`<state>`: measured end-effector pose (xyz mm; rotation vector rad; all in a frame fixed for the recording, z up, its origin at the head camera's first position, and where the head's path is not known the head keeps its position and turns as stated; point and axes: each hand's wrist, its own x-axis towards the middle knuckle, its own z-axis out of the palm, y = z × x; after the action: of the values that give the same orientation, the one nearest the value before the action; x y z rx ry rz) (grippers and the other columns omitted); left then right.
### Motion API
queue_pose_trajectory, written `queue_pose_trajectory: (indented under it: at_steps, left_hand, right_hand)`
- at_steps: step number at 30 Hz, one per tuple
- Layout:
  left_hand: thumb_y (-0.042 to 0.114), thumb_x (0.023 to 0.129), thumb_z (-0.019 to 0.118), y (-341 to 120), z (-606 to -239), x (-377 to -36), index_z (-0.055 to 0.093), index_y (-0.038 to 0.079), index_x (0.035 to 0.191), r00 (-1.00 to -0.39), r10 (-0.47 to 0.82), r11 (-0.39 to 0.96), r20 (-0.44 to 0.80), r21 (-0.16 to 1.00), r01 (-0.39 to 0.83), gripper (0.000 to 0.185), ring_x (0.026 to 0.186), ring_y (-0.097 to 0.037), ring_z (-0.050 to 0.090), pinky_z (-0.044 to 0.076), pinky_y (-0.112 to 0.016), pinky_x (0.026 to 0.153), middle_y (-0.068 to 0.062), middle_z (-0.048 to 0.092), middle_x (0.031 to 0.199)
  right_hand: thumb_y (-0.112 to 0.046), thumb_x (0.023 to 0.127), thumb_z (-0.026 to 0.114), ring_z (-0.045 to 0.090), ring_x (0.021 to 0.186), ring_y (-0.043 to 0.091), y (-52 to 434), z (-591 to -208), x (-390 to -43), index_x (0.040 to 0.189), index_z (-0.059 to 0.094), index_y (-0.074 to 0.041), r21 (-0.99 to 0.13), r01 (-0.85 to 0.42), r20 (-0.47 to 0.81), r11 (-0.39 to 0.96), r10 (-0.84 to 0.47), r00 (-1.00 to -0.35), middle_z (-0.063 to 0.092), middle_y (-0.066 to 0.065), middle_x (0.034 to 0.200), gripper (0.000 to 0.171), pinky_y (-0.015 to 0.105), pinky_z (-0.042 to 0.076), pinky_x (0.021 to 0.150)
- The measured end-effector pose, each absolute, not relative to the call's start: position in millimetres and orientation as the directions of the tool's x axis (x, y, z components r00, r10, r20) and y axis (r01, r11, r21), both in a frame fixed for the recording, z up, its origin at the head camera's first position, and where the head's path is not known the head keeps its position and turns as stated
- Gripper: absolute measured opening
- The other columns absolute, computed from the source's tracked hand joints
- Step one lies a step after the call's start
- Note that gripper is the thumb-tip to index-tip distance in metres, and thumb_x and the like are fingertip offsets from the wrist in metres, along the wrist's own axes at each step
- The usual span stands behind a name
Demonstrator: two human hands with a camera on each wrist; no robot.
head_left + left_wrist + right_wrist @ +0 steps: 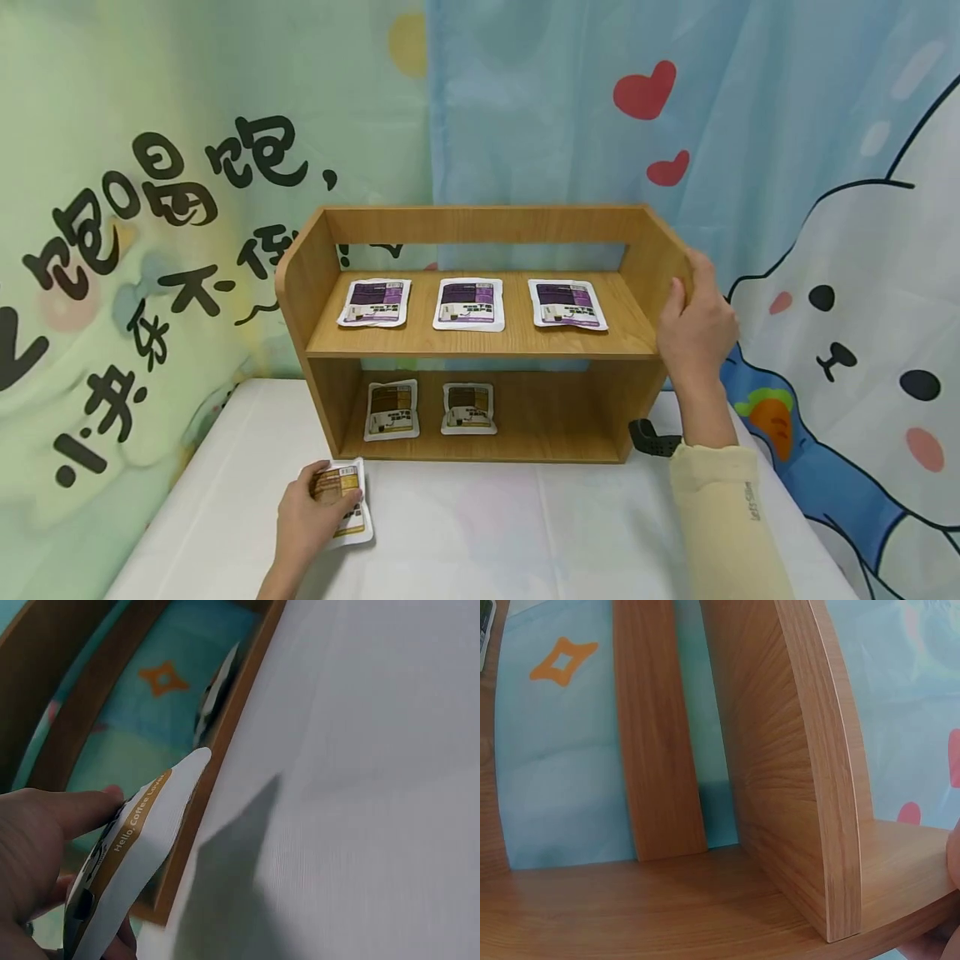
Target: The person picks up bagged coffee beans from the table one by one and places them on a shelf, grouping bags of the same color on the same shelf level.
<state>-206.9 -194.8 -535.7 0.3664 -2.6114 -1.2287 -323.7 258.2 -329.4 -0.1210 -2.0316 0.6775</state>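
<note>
Left hand is grasping a brown-labelled sachet, fingers curled over it, holding it on the white tabletop just in front of the wooden shelf unit. Right hand is gripping the unit's right side panel. Three purple sachets are lying on the upper shelf, two brown sachets below.

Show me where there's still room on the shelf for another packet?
The bottom shelf is bare to the right of its two brown packets, up to the side wall held by the right hand. The top shelf is crowded: three purple packets fill it. The left hand holds another brown packet on the table.
</note>
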Motion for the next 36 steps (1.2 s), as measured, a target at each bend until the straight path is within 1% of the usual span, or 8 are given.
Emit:
queue_pose_trajectory:
  at_steps: [5, 11, 14, 21, 23, 29, 33, 36]
  left_hand:
    - [0.031, 0.071, 0.087, -167.7, -542.4, -218.3, 0.058, 0.002, 0.127, -0.953, -0.275, 0.594, 0.128, 0.802, -0.063, 0.069, 0.102, -0.038, 0.057, 0.045, -0.053, 0.083, -0.023, 0.06, 0.112]
    - [0.031, 0.069, 0.088, -138.1, -546.2, -236.2, 0.06, 0.005, 0.125, -0.964, -0.211, 0.561, 0.159, 0.828, 0.014, 0.067, 0.096, -0.032, 0.059, 0.047, -0.049, 0.079, -0.019, 0.063, 0.112]
    - [0.031, 0.07, 0.088, -125.8, -544.9, -246.1, 0.06, 0.006, 0.126, -0.969, -0.181, 0.538, 0.166, 0.842, 0.044, 0.067, 0.097, -0.032, 0.06, 0.048, -0.048, 0.08, -0.017, 0.062, 0.113]
    - [0.034, 0.07, 0.087, -99.8, -544.6, -264.1, 0.06, 0.005, 0.127, -0.977, -0.145, 0.489, 0.157, 0.87, 0.067, 0.069, 0.108, -0.037, 0.058, 0.047, -0.051, 0.087, -0.019, 0.06, 0.122]
    - [0.035, 0.071, 0.087, -92.5, -544.0, -270.1, 0.06, 0.005, 0.126, -0.977, -0.127, 0.482, 0.172, 0.872, 0.09, 0.069, 0.11, -0.038, 0.057, 0.047, -0.052, 0.088, -0.019, 0.06, 0.123]
    - [0.034, 0.071, 0.086, -68.9, -534.3, -289.9, 0.059, 0.002, 0.127, -0.973, -0.093, 0.404, 0.212, 0.901, 0.158, 0.07, 0.114, -0.039, 0.055, 0.046, -0.053, 0.09, -0.019, 0.058, 0.125]
    - [0.032, 0.074, 0.084, -51.2, -526.8, -300.6, 0.06, 0.005, 0.126, -0.967, -0.1, 0.368, 0.235, 0.912, 0.183, 0.063, 0.112, -0.038, 0.056, 0.045, -0.052, 0.09, -0.018, 0.06, 0.124]
    - [0.032, 0.074, 0.083, -37.0, -519.7, -306.0, 0.063, 0.011, 0.122, -0.964, -0.108, 0.359, 0.243, 0.914, 0.19, 0.056, 0.109, -0.037, 0.058, 0.046, -0.052, 0.088, -0.016, 0.062, 0.12]
  right_hand:
    - [-0.022, 0.102, 0.049, 0.062, 0.08, 0.046, 255.4, -332.3, -324.9, 0.138, 0.05, -0.016, -0.496, -0.205, 0.773, 0.844, 0.321, -0.547, 0.067, 0.024, 0.108, 0.037, 0.057, 0.048, 0.067]
    - [-0.021, 0.102, 0.049, 0.063, 0.081, 0.045, 255.6, -338.3, -327.0, 0.139, 0.05, -0.017, -0.491, -0.206, 0.77, 0.846, 0.311, -0.556, 0.068, 0.024, 0.105, 0.037, 0.056, 0.048, 0.066]
    - [-0.022, 0.102, 0.049, 0.064, 0.083, 0.045, 256.8, -339.3, -326.2, 0.139, 0.05, -0.017, -0.49, -0.208, 0.772, 0.846, 0.311, -0.555, 0.068, 0.023, 0.107, 0.037, 0.056, 0.049, 0.066]
    - [-0.022, 0.103, 0.048, 0.063, 0.082, 0.045, 260.2, -339.5, -322.3, 0.139, 0.049, -0.015, -0.49, -0.19, 0.766, 0.851, 0.316, -0.56, 0.067, 0.023, 0.107, 0.037, 0.056, 0.049, 0.066]
    - [-0.022, 0.103, 0.048, 0.063, 0.08, 0.045, 261.2, -338.9, -322.2, 0.139, 0.05, -0.014, -0.488, -0.191, 0.769, 0.852, 0.317, -0.555, 0.067, 0.024, 0.104, 0.037, 0.056, 0.049, 0.065]
    - [-0.022, 0.103, 0.048, 0.064, 0.085, 0.045, 261.6, -336.2, -323.2, 0.14, 0.049, -0.016, -0.497, -0.197, 0.763, 0.845, 0.318, -0.562, 0.067, 0.024, 0.108, 0.037, 0.056, 0.049, 0.067]
    - [-0.022, 0.103, 0.048, 0.064, 0.088, 0.045, 261.8, -335.1, -322.5, 0.14, 0.048, -0.017, -0.501, -0.19, 0.761, 0.844, 0.326, -0.56, 0.067, 0.023, 0.109, 0.038, 0.056, 0.049, 0.068]
    - [-0.022, 0.103, 0.048, 0.064, 0.087, 0.045, 261.9, -333.4, -321.5, 0.14, 0.049, -0.017, -0.498, -0.191, 0.768, 0.846, 0.328, -0.551, 0.067, 0.023, 0.109, 0.037, 0.056, 0.05, 0.068]
